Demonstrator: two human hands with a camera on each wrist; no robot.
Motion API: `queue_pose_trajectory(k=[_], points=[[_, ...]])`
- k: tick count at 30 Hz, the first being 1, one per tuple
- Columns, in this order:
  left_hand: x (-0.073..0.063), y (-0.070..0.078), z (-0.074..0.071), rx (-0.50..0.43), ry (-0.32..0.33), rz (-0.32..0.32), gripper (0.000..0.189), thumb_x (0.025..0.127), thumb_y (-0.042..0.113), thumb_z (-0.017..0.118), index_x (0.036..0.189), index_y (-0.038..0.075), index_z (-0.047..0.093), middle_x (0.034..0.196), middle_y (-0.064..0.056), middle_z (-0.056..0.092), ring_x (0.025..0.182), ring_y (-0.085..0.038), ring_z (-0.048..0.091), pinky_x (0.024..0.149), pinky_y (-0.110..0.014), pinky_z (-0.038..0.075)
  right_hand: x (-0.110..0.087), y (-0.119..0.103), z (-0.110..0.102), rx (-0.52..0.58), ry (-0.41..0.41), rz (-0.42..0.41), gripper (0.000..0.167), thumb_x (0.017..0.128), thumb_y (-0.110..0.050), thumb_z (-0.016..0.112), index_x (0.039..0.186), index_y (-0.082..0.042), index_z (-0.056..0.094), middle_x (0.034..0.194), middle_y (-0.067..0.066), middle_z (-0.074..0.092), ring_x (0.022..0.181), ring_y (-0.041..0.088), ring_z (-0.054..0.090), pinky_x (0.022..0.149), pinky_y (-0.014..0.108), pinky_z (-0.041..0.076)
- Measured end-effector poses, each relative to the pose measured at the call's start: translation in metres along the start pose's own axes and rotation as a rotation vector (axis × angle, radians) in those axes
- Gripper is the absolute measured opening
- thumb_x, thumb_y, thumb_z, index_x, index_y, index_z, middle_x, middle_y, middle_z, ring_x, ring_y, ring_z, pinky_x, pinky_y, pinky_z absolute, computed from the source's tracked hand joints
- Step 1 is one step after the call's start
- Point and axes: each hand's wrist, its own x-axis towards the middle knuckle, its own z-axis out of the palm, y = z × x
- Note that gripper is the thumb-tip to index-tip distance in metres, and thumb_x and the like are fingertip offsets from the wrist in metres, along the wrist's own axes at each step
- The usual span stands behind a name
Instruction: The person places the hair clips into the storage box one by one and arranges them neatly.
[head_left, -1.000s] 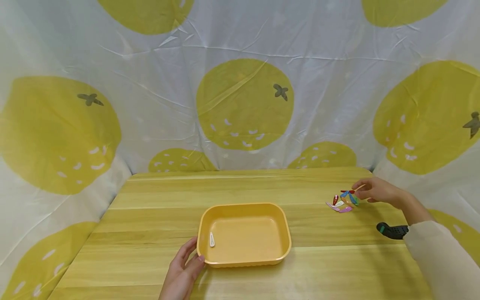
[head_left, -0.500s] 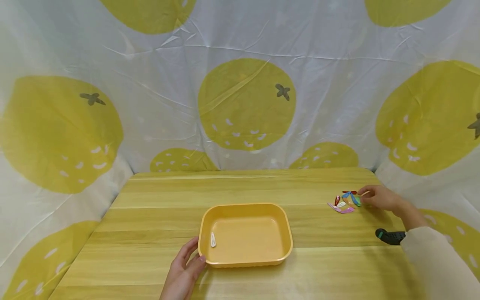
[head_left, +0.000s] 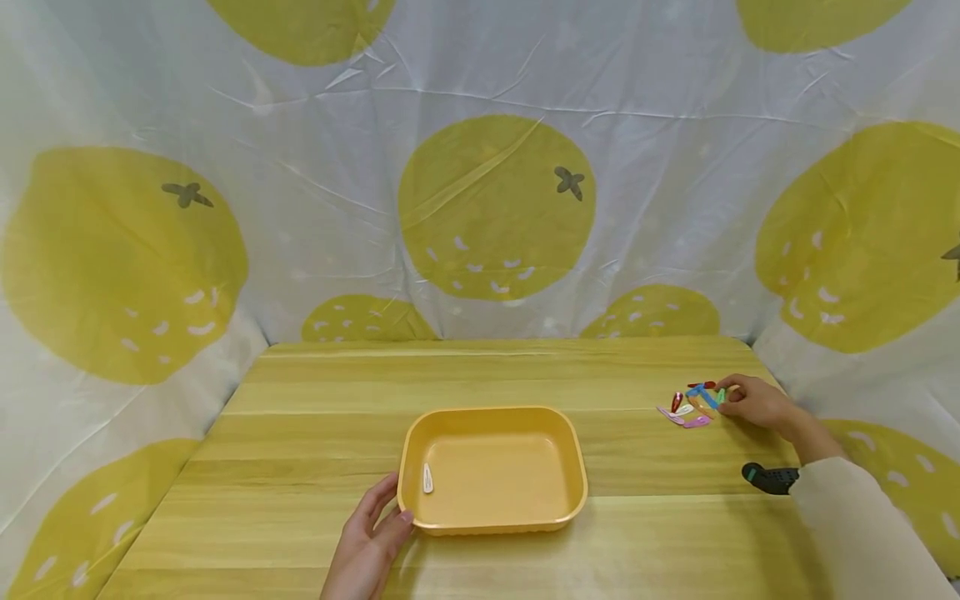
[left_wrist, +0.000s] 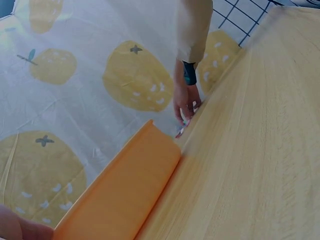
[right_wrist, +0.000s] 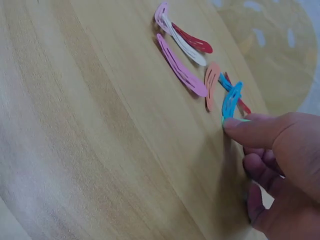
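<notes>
My left hand [head_left: 365, 542] grips the near left corner of a yellow-orange plastic tray [head_left: 491, 527], thumb over the rim and fingers along the outer wall. Inside the tray, at its left, lies a white snap hair clip [head_left: 427, 478]. On the table's right side, my right hand [head_left: 757, 403] pinches a green hair clip [head_left: 722, 396] between thumb and index finger; in the right wrist view the thumb covers most of it. Beside it lie blue clips [right_wrist: 231, 100], an orange clip [right_wrist: 211, 82], pink clips [right_wrist: 182, 72], a white clip [right_wrist: 187, 46] and red clips [right_wrist: 192, 39].
The wooden table [head_left: 315, 433] has a lemon-print cloth [head_left: 337, 208] hanging behind it and at its sides. A black strap device [head_left: 768, 478] sits on the right wrist. A dark wire grid [left_wrist: 242, 20] shows beyond the cloth in the left wrist view.
My right hand has come down to the clips, its fingers closing on the green one, which has tipped more upright. The left hand stays at the tray; the head view has shifted slightly.
</notes>
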Motion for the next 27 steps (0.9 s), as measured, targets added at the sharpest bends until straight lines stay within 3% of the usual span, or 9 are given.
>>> queue_pose_trajectory(k=[4,8,12,20,27], points=[[0.0,0.001,-0.001,0.014,-0.006,-0.014,0.067,0.102,-0.007,0.053,0.158,-0.007,0.017,0.163,-0.029,0.019,0.147,-0.052,0.024,0.107,-0.037,0.048,-0.004,0.006,0.001,0.041,0.026,0.029,0.037,0.103,-0.008,0.064,0.13,0.014,0.052,0.107,0.019,0.057,0.093,0.028,0.053,0.077,0.036,0.049],[0.001,0.001,-0.001,0.018,0.005,-0.026,0.067,0.102,-0.006,0.054,0.158,-0.006,0.019,0.162,-0.027,0.021,0.146,-0.05,0.027,0.106,-0.036,0.049,-0.008,0.014,0.004,0.128,0.068,0.042,0.034,0.105,-0.007,0.06,0.129,0.016,0.055,0.118,0.024,0.062,0.098,0.02,0.059,0.079,0.029,0.053],[0.0,0.001,-0.001,0.024,0.0,-0.025,0.068,0.101,-0.004,0.055,0.158,-0.007,0.019,0.163,-0.028,0.02,0.147,-0.051,0.025,0.106,-0.037,0.049,-0.007,0.017,0.007,0.147,0.099,0.033,0.034,0.106,-0.012,0.059,0.128,0.014,0.059,0.117,0.02,0.065,0.096,0.014,0.058,0.075,0.022,0.052],[0.0,0.002,-0.002,0.025,0.009,-0.021,0.067,0.101,-0.005,0.055,0.158,-0.006,0.019,0.163,-0.027,0.021,0.147,-0.05,0.025,0.106,-0.038,0.049,-0.009,0.01,0.007,0.14,0.064,0.042,0.045,0.103,-0.018,0.067,0.132,0.014,0.055,0.122,0.022,0.058,0.102,0.026,0.055,0.076,0.026,0.052],[0.001,0.001,0.001,0.025,0.011,-0.021,0.066,0.101,-0.007,0.054,0.158,-0.007,0.021,0.161,-0.027,0.023,0.146,-0.051,0.027,0.106,-0.037,0.05,-0.015,0.016,0.01,0.098,0.119,0.004,0.031,0.103,-0.011,0.065,0.122,0.013,0.06,0.103,0.013,0.062,0.088,0.021,0.056,0.07,0.025,0.05]])
